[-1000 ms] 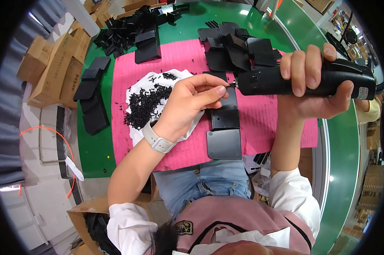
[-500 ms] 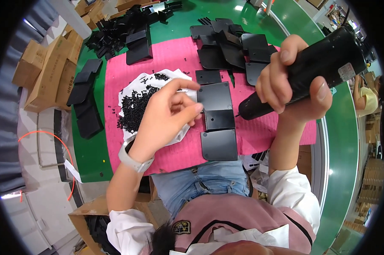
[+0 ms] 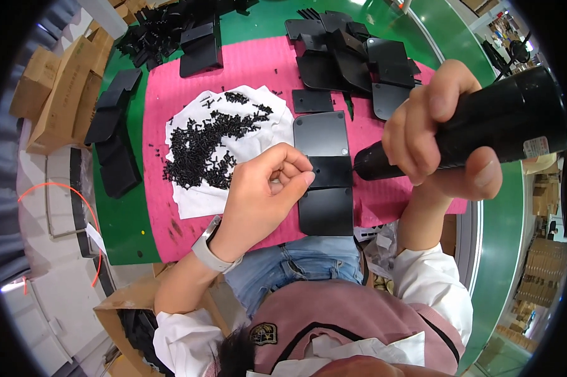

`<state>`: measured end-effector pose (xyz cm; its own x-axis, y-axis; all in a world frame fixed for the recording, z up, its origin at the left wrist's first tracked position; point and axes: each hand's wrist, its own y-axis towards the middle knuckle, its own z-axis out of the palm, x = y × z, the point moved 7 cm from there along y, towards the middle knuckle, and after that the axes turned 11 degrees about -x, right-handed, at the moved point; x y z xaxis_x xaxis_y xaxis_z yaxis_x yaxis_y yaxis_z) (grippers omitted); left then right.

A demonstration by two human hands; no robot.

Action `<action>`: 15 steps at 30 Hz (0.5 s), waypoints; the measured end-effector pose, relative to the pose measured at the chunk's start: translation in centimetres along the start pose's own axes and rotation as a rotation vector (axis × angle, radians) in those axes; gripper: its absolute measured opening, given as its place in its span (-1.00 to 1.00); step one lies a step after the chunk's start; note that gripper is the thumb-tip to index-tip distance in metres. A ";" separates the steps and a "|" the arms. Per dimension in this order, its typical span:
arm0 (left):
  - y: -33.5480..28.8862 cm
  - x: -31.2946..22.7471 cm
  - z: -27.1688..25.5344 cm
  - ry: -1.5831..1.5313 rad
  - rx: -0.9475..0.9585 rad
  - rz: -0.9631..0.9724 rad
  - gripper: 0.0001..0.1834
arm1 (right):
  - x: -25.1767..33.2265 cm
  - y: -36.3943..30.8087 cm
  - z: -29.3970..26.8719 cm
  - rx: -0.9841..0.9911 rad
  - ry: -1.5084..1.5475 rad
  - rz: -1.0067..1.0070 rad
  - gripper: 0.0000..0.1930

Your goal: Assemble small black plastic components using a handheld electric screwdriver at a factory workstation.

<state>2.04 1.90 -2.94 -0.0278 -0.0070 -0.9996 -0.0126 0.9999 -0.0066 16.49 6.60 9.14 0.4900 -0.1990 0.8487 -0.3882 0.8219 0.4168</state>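
Observation:
My right hand (image 3: 421, 129) is wrapped round a black electric screwdriver (image 3: 503, 119), its narrow end pointing left beside the right edge of a black bracket. The bracket lies in front of me: an upper plate (image 3: 321, 135), a middle strip (image 3: 334, 173) with a small hole, and a lower plate (image 3: 326, 212). At the strip's left end, thumb and forefinger of my left hand (image 3: 264, 188) are pinched together; whatever they hold is too small or hidden. Left of the bracket, a heap of small black screws (image 3: 199, 147) is spread on a white cloth (image 3: 258, 135).
Pink foam sheet (image 3: 246, 60) covers part of the green table (image 3: 126, 232). Stacked black brackets (image 3: 334, 60) lie at the far side, with a pile of black parts (image 3: 151, 41) at far left. More brackets (image 3: 115, 135) line the left edge. A small black plate (image 3: 312, 100) lies beyond the bracket.
My left hand has moved right and nearer to me, off the cloth, its fingertips drawn together at the middle strip. The screwdriver remains right of the bracket. The whole view has shifted slightly.

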 end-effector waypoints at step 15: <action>0.0 0.0 0.1 0.016 -0.059 0.026 -0.93 | -1.5 0.1 0.6 0.155 0.059 0.088 -0.55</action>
<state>2.18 1.92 -2.95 -0.0452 0.0179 -0.9988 -0.0705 0.9973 0.0211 15.26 6.71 8.07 0.4921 -0.0947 0.8654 -0.5449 0.7418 0.3910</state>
